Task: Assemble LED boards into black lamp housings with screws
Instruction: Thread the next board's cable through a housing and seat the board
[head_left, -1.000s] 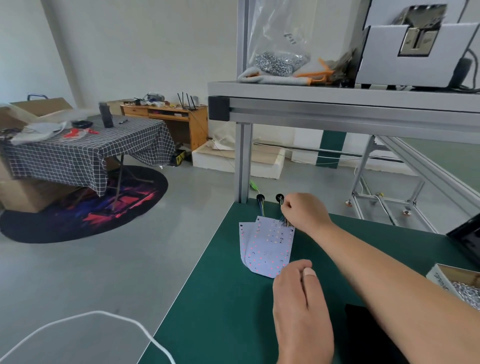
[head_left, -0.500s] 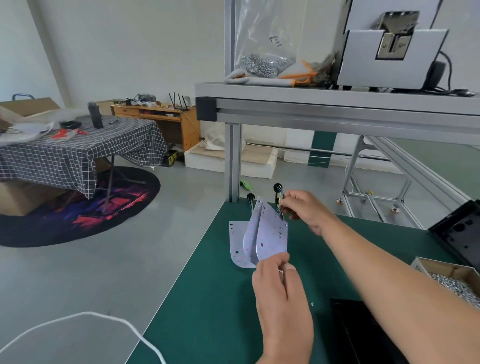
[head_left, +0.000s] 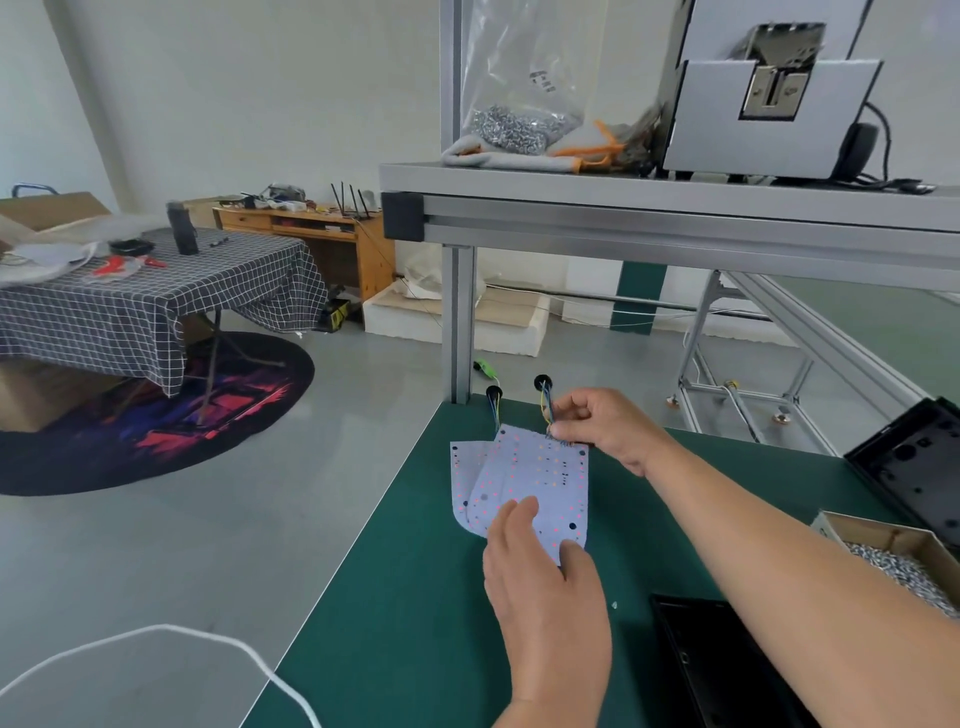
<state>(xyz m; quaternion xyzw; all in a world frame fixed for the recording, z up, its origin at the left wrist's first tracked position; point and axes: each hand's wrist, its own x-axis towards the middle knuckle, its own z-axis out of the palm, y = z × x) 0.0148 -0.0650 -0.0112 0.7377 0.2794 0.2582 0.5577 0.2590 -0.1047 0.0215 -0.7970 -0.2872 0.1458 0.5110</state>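
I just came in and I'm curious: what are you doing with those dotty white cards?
A person handles the top LED board on the green table. The left hand holds its near end; the right hand pinches its wires at the far end. A second board lies partly beneath. A black housing and a box of screws sit nearby, untouched.

Single view, worn at head height. The wide-angle lens faces forward and down over the left end of the green desk (head_left: 405, 597). The left hand (head_left: 545, 592) and right hand (head_left: 605, 426) sit close, lower centre. The shelf (head_left: 675, 208) crosses the upper frame, and the room floor (head_left: 156, 545) fills the left.
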